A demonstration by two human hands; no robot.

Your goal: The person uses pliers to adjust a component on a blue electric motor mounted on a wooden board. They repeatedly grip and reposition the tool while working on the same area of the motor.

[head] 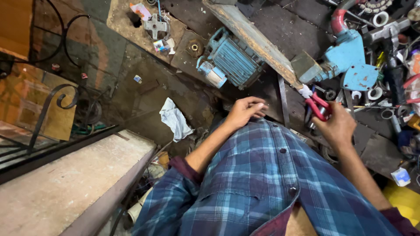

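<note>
Plaid blue shirt (262, 175) fills the foreground. Right hand (337, 126) clamps red-handled pliers (318, 106) just under the rusty bar (253, 39); left hand (245, 111) rests loosely curled, holding nothing, beside the blue motor (232, 59). Best to steady the tool with both hands and squeeze squarely.

The red-handled pliers (318, 106) sit clasped in the right hand (336, 126), handles spread a little, their nose pointing up toward the end of the worn wooden plank, a scrap of white at their tip.
</note>
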